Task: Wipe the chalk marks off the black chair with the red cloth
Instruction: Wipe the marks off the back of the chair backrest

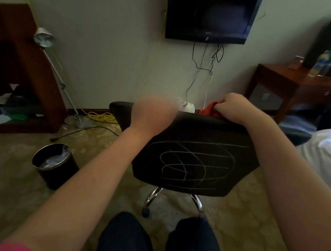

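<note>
Black chair (190, 129): smooth padded backrest with rounded corners, turned toward the person, on chromed legs. Chalk marks (189, 163): thin pale loops and crossing lines over the middle of the backrest, unwiped. Bin (60, 178): round, black, shiny rim, on the carpet left of the chair; holds crumpled pale plastic. Left hand (153, 112): at the backrest's top edge, blurred; grip cannot be told. Right hand (234, 109): fingers curled round the red cloth (210, 109), which is bunched on the top edge.
</note>
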